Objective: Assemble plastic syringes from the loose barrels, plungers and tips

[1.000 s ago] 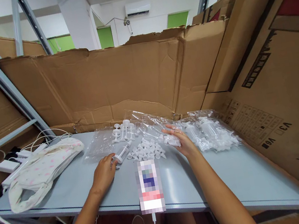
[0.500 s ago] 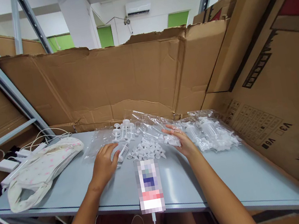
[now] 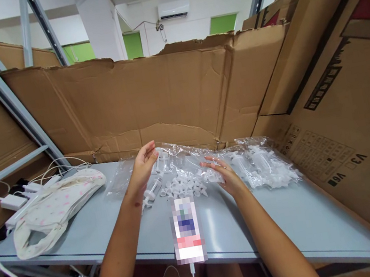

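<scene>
Your left grip (image 3: pixel 145 165) points to one o'clock, thumb parted from fingers, apparently empty, white plungers (image 3: pixel 163 154) at its three o'clock. Your right grip (image 3: pixel 226 177) curls over the clear bag (image 3: pixel 189 160); its hold I can't tell. A syringe (image 3: pixel 153 192) lies at the left grip's six o'clock, small white parts (image 3: pixel 184 187) at four.

At left on the grey shelf (image 3: pixel 327 213) we see a pale cloth bag (image 3: pixel 64 198) with pink spots—a white adapter (image 3: pixel 13 202) just beside it. A torn-edged cardboard sheet (image 3: pixel 149 97) stands along the back; a printed carton (image 3: pixel 366 111), right. Beyond, we note a wall-mounted air conditioner (image 3: pixel 173 9), higher than the green panels (image 3: pixel 223 24) either side.
</scene>
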Available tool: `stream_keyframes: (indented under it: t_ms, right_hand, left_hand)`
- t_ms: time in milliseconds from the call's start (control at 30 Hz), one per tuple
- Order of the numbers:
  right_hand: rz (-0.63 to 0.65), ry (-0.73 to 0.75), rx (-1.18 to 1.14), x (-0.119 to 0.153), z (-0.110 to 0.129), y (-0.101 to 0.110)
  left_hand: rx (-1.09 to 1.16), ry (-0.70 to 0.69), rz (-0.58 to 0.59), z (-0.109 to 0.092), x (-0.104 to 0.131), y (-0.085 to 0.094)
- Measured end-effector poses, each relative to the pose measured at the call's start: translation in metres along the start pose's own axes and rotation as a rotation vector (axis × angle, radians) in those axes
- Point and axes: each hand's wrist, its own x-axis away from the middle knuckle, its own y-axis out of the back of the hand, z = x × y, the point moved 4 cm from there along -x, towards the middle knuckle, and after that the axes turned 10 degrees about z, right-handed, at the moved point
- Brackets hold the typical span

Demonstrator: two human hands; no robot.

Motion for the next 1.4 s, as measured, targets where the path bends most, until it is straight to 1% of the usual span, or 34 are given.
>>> stream_keyframes:
  t_ms: [33,100,200,267,333,400,467,567,700,767,833,1000,1067,1133,1200,1300,1400]
  right_hand:
    - [0.010,-0.002,-0.001,0.000,0.000,0.000]
    - [0.025,-0.006,-0.003,0.000,0.000,-0.001]
    - [0.029,-0.026,0.001,0.001,0.000,-0.003]
    - [0.035,-0.034,0.005,0.001,0.000,-0.004]
    - [0.048,-0.031,0.013,0.001,0.001,-0.004]
    - [0.065,-0.029,0.026,0.001,0.001,-0.005]
    - [0.085,-0.033,0.035,0.001,0.000,-0.006]
    - [0.111,-0.049,0.037,0.002,-0.001,-0.007]
    - [0.175,-0.070,0.033,0.002,-0.002,-0.009]
    - [0.191,-0.077,0.038,0.002,-0.002,-0.009]
    - [0.190,-0.083,0.046,0.002,-0.001,-0.008]
    - [0.186,-0.102,0.049,0.003,0.001,-0.005]
    - [0.198,-0.100,0.015,0.003,0.002,-0.003]
    - [0.199,-0.084,-0.033,0.003,0.003,-0.002]
    - [0.186,-0.052,-0.078,0.003,0.005,-0.001]
    - [0.163,0.041,-0.139,0.002,0.007,-0.003]
    - [0.148,0.136,-0.191,0.001,0.009,-0.010]
  left_hand:
    - [-0.024,0.029,-0.019,0.008,-0.004,0.002]
    - [-0.035,0.106,0.015,0.023,-0.008,0.003]
    - [0.007,0.223,0.167,0.041,-0.006,0.002]
    - [0.054,0.261,0.279,0.047,-0.002,0.002]
    - [0.065,0.268,0.380,0.049,0.001,0.004]
    - [0.019,0.270,0.465,0.047,0.003,0.005]
    - [-0.036,0.263,0.517,0.045,0.004,0.006]
    - [-0.053,0.225,0.584,0.040,0.007,0.005]
    - [0.067,0.148,0.800,0.035,0.014,-0.003]
    - [0.145,0.141,0.864,0.035,0.018,-0.006]
    - [0.170,0.166,0.848,0.037,0.019,-0.007]
    - [0.144,0.304,0.719,0.049,0.019,-0.008]
    - [0.163,0.337,0.652,0.052,0.018,-0.007]
    - [0.194,0.331,0.566,0.053,0.016,-0.005]
    - [0.235,0.310,0.515,0.054,0.015,-0.005]
    - [0.319,0.264,0.502,0.054,0.015,-0.008]
    - [0.422,0.226,0.473,0.056,0.015,-0.013]
